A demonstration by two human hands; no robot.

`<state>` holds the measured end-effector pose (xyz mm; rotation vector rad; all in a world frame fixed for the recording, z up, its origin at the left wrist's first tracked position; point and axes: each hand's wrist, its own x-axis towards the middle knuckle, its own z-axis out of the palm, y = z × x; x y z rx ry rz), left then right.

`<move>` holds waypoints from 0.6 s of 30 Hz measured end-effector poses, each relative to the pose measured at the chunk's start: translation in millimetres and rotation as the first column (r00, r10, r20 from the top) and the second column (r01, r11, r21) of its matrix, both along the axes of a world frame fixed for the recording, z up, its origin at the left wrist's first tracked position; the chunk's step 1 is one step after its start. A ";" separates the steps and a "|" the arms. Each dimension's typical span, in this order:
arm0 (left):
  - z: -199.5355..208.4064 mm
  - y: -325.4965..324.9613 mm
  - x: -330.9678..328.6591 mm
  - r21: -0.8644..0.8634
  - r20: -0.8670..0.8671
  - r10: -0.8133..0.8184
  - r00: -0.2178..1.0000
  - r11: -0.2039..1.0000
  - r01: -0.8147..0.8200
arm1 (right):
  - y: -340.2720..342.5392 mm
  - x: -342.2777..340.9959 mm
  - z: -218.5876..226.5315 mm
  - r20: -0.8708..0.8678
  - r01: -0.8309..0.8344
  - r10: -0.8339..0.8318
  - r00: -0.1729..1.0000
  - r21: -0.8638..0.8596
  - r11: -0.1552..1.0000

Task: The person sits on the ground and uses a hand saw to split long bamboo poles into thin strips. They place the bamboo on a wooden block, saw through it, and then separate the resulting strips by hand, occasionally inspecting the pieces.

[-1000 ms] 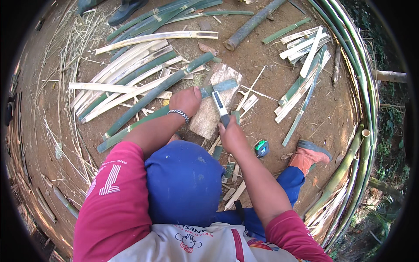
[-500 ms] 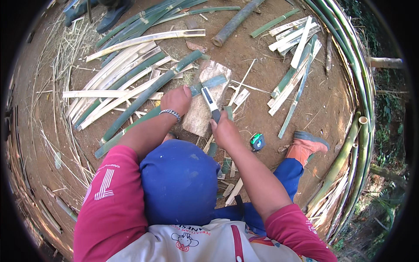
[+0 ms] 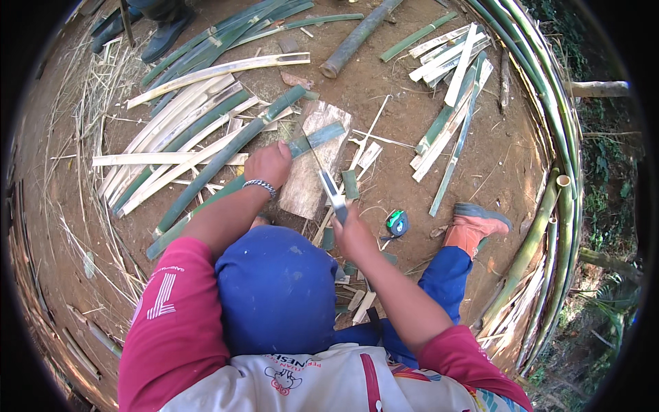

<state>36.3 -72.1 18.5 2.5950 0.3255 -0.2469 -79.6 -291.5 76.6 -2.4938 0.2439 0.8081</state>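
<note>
From my remote post, I see bare earth (image 3: 405, 180) offering passage between offcuts (image 3: 351, 185) and stacked strips (image 3: 446, 118) at right, a tape measure (image 3: 397, 223) guarding its near end; split bamboo (image 3: 168, 137) crowds the left hand (image 3: 268, 165), while a blade (image 3: 311, 149) bars the wooden block (image 3: 301, 189).

A bamboo piece (image 3: 326, 135) lies across a wooden board (image 3: 296, 189) on the ground (image 3: 405, 196), with the left hand (image 3: 268, 166) on it at the board's left edge and a saw (image 3: 332, 189), held in the right hand (image 3: 355, 237), crossing it over the board. Bamboo strips (image 3: 171, 123) lie left of the board, a bamboo pole (image 3: 357, 38) beyond it and slats (image 3: 461, 65) to the right, while a tape measure (image 3: 397, 223) sits between the right hand and a boot (image 3: 480, 223)
</note>
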 end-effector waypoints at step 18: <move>7.4 1.3 -2.0 0.008 -0.067 -0.001 0.998 1.000 0.002 | -71.1 -111.7 -8.9 -0.149 -0.010 -0.003 0.989 -0.082 0.997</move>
